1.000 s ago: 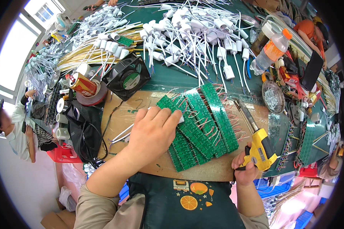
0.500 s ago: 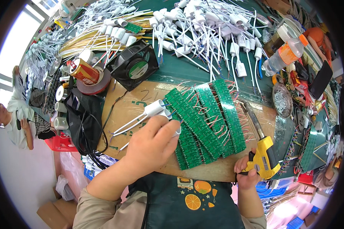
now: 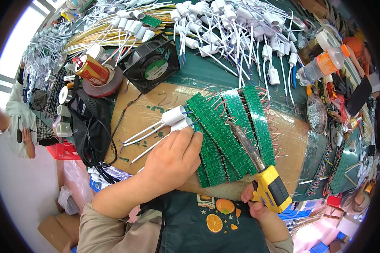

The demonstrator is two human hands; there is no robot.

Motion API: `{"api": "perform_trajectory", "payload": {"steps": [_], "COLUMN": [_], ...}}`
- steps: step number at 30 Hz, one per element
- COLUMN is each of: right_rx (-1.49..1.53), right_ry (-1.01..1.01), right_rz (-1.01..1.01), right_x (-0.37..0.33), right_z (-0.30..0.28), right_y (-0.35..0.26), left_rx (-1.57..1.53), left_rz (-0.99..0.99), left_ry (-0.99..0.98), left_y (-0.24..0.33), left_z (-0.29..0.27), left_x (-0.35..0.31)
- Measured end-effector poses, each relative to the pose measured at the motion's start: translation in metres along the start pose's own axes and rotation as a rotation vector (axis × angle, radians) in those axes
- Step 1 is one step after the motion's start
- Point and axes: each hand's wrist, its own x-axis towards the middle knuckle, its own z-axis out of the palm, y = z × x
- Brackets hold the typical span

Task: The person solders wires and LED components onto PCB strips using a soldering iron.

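Observation:
My left hand (image 3: 171,160) is closed, fingertips pinched at the left edge of the green circuit board strips (image 3: 219,139). It grips a white wired socket, mostly hidden by the fingers; its white cable (image 3: 150,152) comes out at the left. Just beyond the fingers lie two more white sockets (image 3: 174,114), their thin wire ends touching the board edge. My right hand (image 3: 257,202) is wrapped round the handle of a yellow and black soldering gun (image 3: 272,188). Its long dark barrel slants over the strips, the tip above their upper middle. Fine red and white wires stick out between the strips.
The strips lie on a brown cardboard sheet (image 3: 147,95). Behind it are a black fan (image 3: 150,63), a can (image 3: 91,69) on a tape roll and a heap of white sockets (image 3: 240,25). Rightward are a bottle (image 3: 325,63) and metal dish (image 3: 316,114). Another person (image 3: 19,122) is at far left.
My right hand has swung the soldering gun left, bringing its tip from the strips' right side to over them. My left fingers have shifted slightly and now cover the held socket.

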Motion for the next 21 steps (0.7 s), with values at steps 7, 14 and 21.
{"api": "perform_trajectory", "payload": {"steps": [7,14,21], "right_rx": [-0.190,-0.218,-0.432], "right_ry": [-0.124,-0.099,-0.127], "right_rz": [-0.156,-0.227,-0.158], "right_x": [0.006,0.007,0.011], "right_z": [-0.013,-0.011,-0.007], "right_y": [0.020,0.020,0.011], "left_rx": [0.013,-0.008,0.179], "left_rz": [-0.003,-0.009,0.031], "left_ry": [-0.072,-0.097,0.097], "left_y": [0.001,0.002,-0.006], "left_z": [-0.009,-0.009,0.010], "left_x": [-0.002,0.003,0.000]}}
